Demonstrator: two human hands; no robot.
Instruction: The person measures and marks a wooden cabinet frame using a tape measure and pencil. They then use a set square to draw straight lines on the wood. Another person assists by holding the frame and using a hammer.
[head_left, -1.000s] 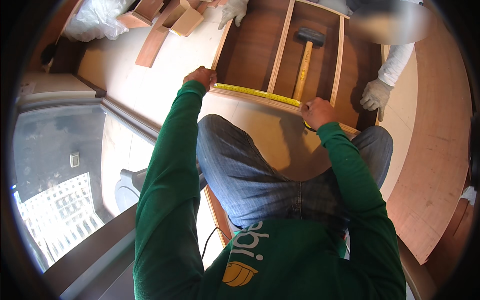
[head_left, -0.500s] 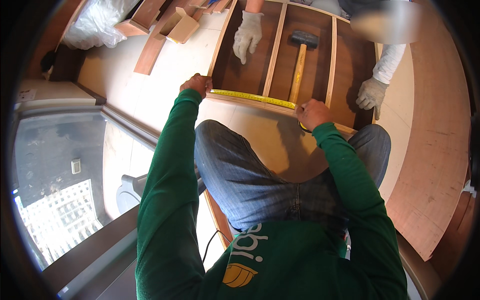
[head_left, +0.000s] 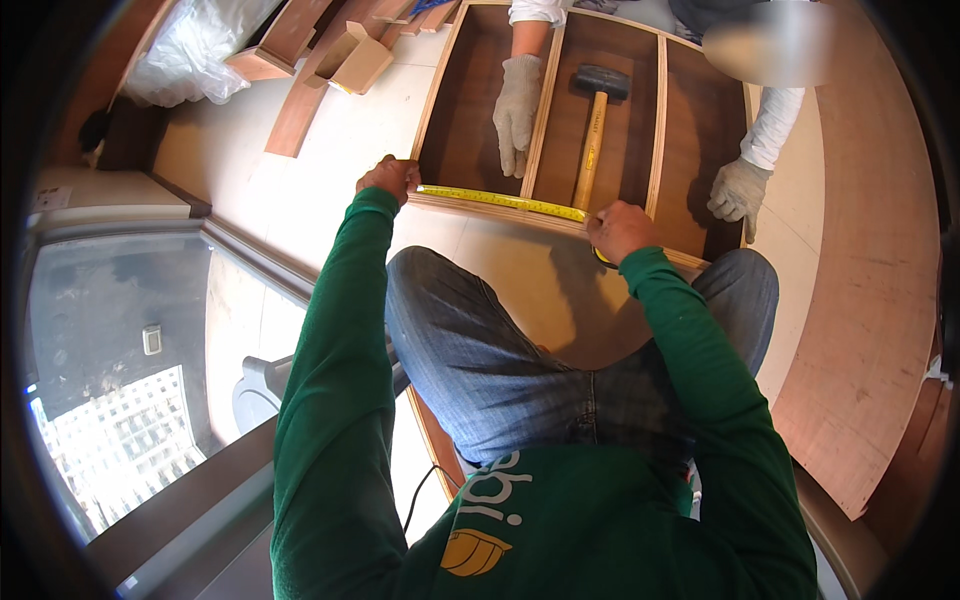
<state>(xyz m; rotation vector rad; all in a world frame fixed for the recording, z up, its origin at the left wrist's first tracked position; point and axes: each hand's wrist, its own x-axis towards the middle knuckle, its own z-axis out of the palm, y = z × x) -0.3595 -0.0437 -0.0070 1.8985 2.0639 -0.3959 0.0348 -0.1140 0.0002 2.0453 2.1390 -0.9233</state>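
A yellow tape measure (head_left: 500,201) is stretched along the near edge of a wooden frame (head_left: 655,140) with dividers. My left hand (head_left: 392,177) pinches the tape's end at the frame's near left corner. Farther right, my right hand (head_left: 620,231) is closed around the tape's case, which mostly hides under the palm. In the middle compartment lies a mallet (head_left: 596,140) with a dark head and a wooden handle, the handle pointing toward me. A co-worker's gloved hand (head_left: 516,118) reaches into the left compartment, fingers near the tape. The co-worker's other gloved hand (head_left: 741,192) rests at the frame's right side.
A long wooden panel (head_left: 868,260) lies along the right. At the back left are an open cardboard box (head_left: 352,62), wooden boards (head_left: 298,115) and clear plastic wrapping (head_left: 195,50). A glass-like panel (head_left: 120,300) in a dark frame stands on the left.
The co-worker's left-compartment hand has moved right and nearer to me, toward the divider and the tape. My hands and the tape stay nearly where they were.
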